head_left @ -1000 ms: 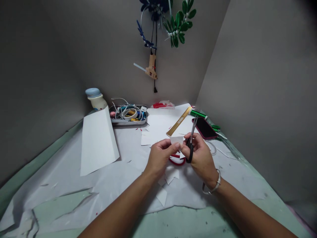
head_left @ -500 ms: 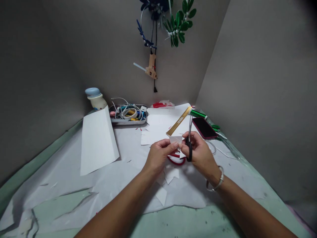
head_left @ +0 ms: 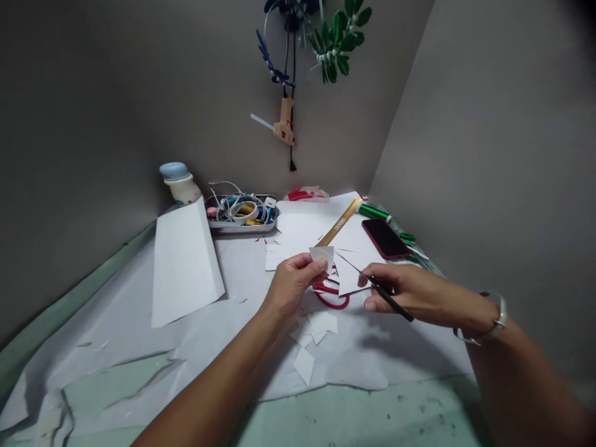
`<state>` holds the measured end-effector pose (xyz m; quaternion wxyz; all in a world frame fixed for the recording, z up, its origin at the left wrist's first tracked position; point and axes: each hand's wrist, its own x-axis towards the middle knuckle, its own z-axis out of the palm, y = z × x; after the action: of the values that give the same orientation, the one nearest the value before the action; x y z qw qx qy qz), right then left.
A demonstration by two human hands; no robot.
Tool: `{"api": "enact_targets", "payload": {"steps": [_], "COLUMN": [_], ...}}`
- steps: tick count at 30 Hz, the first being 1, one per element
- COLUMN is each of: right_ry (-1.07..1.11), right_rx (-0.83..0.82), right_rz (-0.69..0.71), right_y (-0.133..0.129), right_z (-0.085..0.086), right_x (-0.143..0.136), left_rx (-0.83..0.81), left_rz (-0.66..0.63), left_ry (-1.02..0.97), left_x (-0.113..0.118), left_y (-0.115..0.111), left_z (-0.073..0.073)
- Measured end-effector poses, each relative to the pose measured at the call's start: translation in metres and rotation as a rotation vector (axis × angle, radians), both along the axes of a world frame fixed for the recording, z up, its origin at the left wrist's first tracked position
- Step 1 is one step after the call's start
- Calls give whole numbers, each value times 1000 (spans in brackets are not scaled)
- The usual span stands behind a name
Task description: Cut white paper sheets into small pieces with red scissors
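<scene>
My left hand [head_left: 293,279] pinches a small piece of white paper [head_left: 321,256] between thumb and fingers. In my right hand [head_left: 400,288] are black-handled scissors [head_left: 386,297], their thin blades pointing left toward the paper's right edge. I cannot tell whether the blades touch it. Under and between the hands lie red-handled scissors [head_left: 336,304], partly covered by a larger white paper piece [head_left: 349,273]. Several cut white paper pieces [head_left: 305,365] rest on the table nearer to me. A gold strip with lettering [head_left: 342,222] lies just beyond my left hand.
A folded white sheet [head_left: 184,267] stands at the left, by a jar with a blue lid [head_left: 179,183]. Behind is a metal tray [head_left: 242,228] of tapes and cords. A phone [head_left: 385,238] and green roll [head_left: 373,212] lie right. A glue gun [head_left: 285,127] hangs on the wall.
My right hand has moved right, away from the left hand, and turned the scissors from upright to pointing left. The small paper stays in my left hand, shifted slightly left.
</scene>
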<state>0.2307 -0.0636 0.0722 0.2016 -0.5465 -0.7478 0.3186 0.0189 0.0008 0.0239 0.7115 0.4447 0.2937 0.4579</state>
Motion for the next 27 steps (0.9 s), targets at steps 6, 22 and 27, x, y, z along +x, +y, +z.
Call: {"api": "enact_targets", "payload": {"steps": [6, 22, 27], "right_ry": [27, 21, 44], "right_rx": [8, -14, -11], "right_rz": [-18, 16, 15], "right_y": [0, 2, 2], "right_z": [2, -2, -3], "right_x": [-8, -14, -14], "left_rx": [14, 8, 12], "left_rz": [-8, -67, -64], "left_ry": [18, 23, 19], "left_x": [2, 2, 2], "left_y": [-3, -5, -5], "left_z": [-3, -3, -3]}}
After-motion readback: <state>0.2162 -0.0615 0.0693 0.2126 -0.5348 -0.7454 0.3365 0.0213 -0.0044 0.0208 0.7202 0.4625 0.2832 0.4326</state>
